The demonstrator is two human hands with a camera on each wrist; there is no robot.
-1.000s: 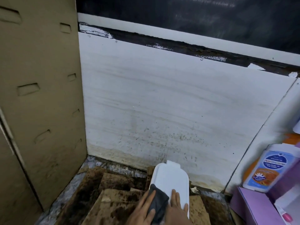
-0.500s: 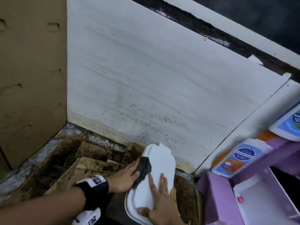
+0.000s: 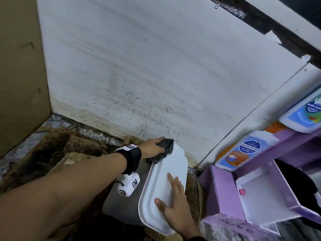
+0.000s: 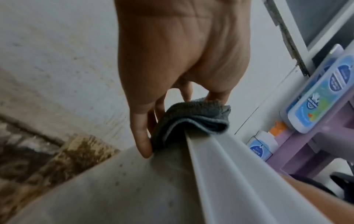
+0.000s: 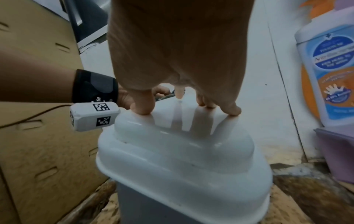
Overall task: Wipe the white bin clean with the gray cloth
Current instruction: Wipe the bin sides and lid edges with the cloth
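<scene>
The white bin (image 3: 156, 186) stands on the floor near the wall, with a white lid (image 5: 182, 153) over a grey body (image 5: 141, 209). My left hand (image 3: 152, 147) grips the gray cloth (image 3: 165, 150) at the far left edge of the lid. In the left wrist view the folded gray cloth (image 4: 191, 121) is draped over the lid's rim (image 4: 214, 166), pinched between thumb and fingers. My right hand (image 3: 173, 204) lies flat on the lid's near part, fingers (image 5: 141, 106) straight and pressing down.
A stained white wall panel (image 3: 156, 75) rises right behind the bin. Brown cardboard (image 3: 19, 75) stands at the left, and dirty cardboard (image 3: 57, 153) covers the floor. A purple box (image 3: 243, 188) and sanitizer bottles (image 3: 238, 152) crowd the right side.
My left hand has slid the cloth farther along the lid's left edge toward the wall. The head view has dropped, showing more of the bin. My right hand stays on the lid.
</scene>
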